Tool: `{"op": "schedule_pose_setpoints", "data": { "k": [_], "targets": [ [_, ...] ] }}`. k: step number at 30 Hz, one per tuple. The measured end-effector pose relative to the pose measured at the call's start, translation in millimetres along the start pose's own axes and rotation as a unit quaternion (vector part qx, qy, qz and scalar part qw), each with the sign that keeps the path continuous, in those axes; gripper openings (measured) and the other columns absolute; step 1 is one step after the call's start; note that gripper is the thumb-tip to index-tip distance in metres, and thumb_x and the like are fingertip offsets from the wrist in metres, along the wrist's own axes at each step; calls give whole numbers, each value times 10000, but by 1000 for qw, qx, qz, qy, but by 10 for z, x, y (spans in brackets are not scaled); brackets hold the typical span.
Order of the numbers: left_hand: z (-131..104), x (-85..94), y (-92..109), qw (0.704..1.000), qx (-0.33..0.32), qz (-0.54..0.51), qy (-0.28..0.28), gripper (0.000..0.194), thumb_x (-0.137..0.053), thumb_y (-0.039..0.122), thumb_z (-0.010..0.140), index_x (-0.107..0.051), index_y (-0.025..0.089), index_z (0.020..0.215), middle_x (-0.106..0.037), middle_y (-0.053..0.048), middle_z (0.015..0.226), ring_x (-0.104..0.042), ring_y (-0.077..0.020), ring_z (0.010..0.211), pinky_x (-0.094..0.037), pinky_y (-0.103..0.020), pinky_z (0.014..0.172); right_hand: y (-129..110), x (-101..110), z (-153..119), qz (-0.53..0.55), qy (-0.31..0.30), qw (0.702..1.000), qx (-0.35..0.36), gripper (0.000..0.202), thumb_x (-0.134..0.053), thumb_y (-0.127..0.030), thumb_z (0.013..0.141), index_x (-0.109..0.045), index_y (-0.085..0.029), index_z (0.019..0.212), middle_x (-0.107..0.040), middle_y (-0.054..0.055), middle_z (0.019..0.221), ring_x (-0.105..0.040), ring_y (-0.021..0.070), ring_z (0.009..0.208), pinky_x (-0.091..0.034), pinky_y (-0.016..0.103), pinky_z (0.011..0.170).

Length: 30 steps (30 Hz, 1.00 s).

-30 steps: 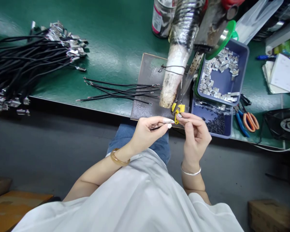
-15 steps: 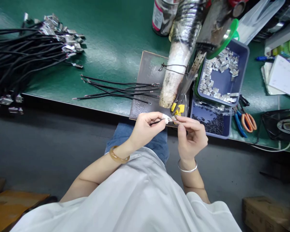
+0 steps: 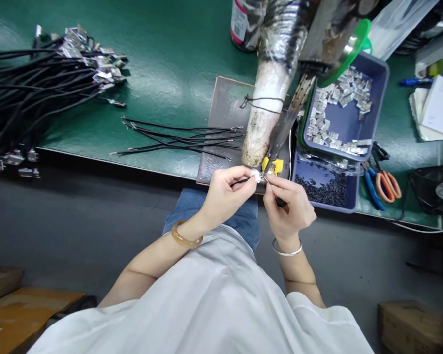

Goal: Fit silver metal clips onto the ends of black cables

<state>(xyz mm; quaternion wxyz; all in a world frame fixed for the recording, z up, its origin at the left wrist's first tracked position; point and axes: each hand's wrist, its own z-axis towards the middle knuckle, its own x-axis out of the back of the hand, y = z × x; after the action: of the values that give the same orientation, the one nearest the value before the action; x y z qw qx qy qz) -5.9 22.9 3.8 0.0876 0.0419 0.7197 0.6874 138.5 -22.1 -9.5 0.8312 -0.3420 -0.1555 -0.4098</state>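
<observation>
My left hand (image 3: 231, 191) pinches a black cable (image 3: 240, 182), with white wrapping on the fingertips. The cable's front end meets the tip of a soldering iron (image 3: 286, 120) that slants down from above. Close by on the right, my right hand (image 3: 290, 204) is closed, thumb against fingers, on a small thing at the iron's tip; it is too small to make out. A yellow piece (image 3: 275, 166) sits just behind the fingertips. Several loose black cables (image 3: 177, 140) with stripped ends lie left of a dark board (image 3: 221, 108), partly on it.
A large bundle of black cables (image 3: 40, 88) with metal connectors lies at left. A wrapped hose (image 3: 266, 103) hangs over the board. At right are a bin of metal connectors (image 3: 380, 98), a bin of small black parts (image 3: 349, 196), orange-handled pliers (image 3: 387, 187) and a fan (image 3: 433, 189).
My right hand has moved slightly left and my left hand slightly right, so their fingertips now meet at the iron's tip. The whole view has shifted a little.
</observation>
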Motion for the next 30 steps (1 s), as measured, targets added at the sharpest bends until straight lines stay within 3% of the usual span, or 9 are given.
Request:
{"op": "schedule_pose_setpoints", "data": {
  "k": [11,21,26,30],
  "targets": [
    [6,2,43,1000,-29,7,5,144,-661,213,804,-733,141,701,-494,26,538,-400,-74,529,-337,-189,503,-28,13,59,-9,8,999,34,247,-746,-52,820,-658,-228,969,-792,38,1029,-767,153,909,-645,270,820],
    [-18,32,37,1000,-2,9,-27,157,-638,211,802,-739,119,723,-496,23,552,-344,-60,518,-282,-189,483,-12,32,10,-15,-2,998,65,241,-750,-70,814,-635,-219,964,-797,51,1015,-776,162,878,-642,261,766],
    [-52,43,48,998,-42,27,-41,151,-645,190,801,-751,111,726,-580,-3,620,-379,-54,511,-285,-189,468,-75,101,107,30,-20,999,-14,216,-729,-45,825,-666,-215,944,-788,45,1024,-764,158,919,-628,278,814],
    [-40,49,50,995,-83,55,-30,156,-651,171,812,-761,107,723,-478,28,553,-356,-49,495,-278,-192,470,-112,114,166,105,-52,988,-97,163,-699,-66,853,-663,-221,886,-768,22,968,-746,157,912,-620,316,818]
  ]
}}
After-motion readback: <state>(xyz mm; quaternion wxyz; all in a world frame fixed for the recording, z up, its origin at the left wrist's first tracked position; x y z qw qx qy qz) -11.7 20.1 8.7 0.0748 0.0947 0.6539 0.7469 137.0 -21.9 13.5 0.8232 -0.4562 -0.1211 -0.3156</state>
